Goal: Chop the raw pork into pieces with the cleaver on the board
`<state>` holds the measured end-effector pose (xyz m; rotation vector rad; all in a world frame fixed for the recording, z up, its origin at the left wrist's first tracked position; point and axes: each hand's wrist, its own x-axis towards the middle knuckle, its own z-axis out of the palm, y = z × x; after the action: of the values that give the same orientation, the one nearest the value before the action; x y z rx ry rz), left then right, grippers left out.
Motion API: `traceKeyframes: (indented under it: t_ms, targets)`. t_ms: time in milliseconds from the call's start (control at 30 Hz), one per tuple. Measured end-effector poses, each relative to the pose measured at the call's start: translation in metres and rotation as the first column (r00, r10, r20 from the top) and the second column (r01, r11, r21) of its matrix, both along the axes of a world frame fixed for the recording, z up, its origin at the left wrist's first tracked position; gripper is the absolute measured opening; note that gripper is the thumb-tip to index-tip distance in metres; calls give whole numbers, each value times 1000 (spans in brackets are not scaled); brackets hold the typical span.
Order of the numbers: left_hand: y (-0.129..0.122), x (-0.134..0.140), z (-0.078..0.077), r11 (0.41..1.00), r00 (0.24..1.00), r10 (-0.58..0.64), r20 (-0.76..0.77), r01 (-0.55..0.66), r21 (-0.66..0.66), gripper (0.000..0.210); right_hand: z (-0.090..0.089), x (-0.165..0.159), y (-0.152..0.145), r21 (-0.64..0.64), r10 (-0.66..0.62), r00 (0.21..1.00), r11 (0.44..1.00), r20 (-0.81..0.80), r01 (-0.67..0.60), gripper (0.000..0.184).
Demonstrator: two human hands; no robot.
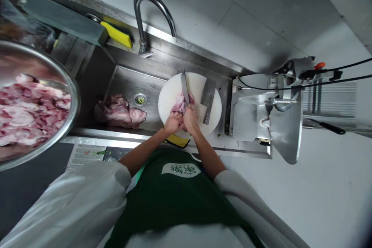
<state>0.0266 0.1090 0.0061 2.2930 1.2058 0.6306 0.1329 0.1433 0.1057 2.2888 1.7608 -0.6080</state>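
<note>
On the round white cutting board lies a piece of raw meat. My right hand is wrapped round the handle of a knife, whose blade points away from me over the meat. Close beside it, my left hand presses on the near end of the meat with bent fingers; the fingertips are partly hidden. A cleaver rests flat on the right of the board, touched by neither hand. Larger raw meat sits in the sink to the left.
A big metal bowl of cut meat stands at far left. The faucet arches over the sink with its drain. A meat slicer is right of the board. A yellow-handled tool lies on the back ledge.
</note>
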Motion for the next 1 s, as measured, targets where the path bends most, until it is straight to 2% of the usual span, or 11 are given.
traceKeyframes:
  t_ms: [267, 433, 533, 600, 667, 733, 767, 833, 933, 1000]
  targets:
    - [-9, -9, -4, 999, 997, 27, 67, -29, 24, 21, -9, -2, 55, 103, 1, 999, 995, -52, 4, 33]
    - [-35, -29, -6, 985, 982, 169, 79, -171, 21, 26, -7, 15, 93, 77, 0, 997, 997, -80, 6, 31]
    - [-55, -48, -6, 961, 957, 278, 88, -276, -31, 22, 2, 33, 96, 72, 38, 995, 997, -91, -31, 30]
    - [-64, -63, -3, 935, 927, 354, 120, -349, -62, 20, 12, 42, 79, 119, 56, 995, 992, -79, -46, 30]
    - [-67, -75, 1, 892, 878, 451, 162, -447, -61, 18, 25, 45, 46, 175, 59, 996, 983, -62, -48, 32]
    - [-63, -80, 5, 853, 833, 518, 197, -521, -40, 16, 36, 43, 4, 162, 75, 995, 985, -59, -64, 36]
    - [-58, -78, 8, 850, 828, 521, 208, -527, -30, 15, 41, 41, -18, 113, 98, 994, 989, -56, -92, 37]
    - [-47, -66, 10, 890, 868, 447, 218, -455, -14, 15, 46, 36, -59, -20, 99, 995, 995, -17, -99, 38]
    - [-32, -34, 9, 982, 965, 184, 187, -188, 2, 16, 47, 36, -110, -182, 93, 995, 980, 31, -86, 37]
    - [-26, -16, 4, 1000, 991, 20, 134, -20, 3, 18, 48, 44, -141, -254, 96, 994, 964, 62, -77, 35]
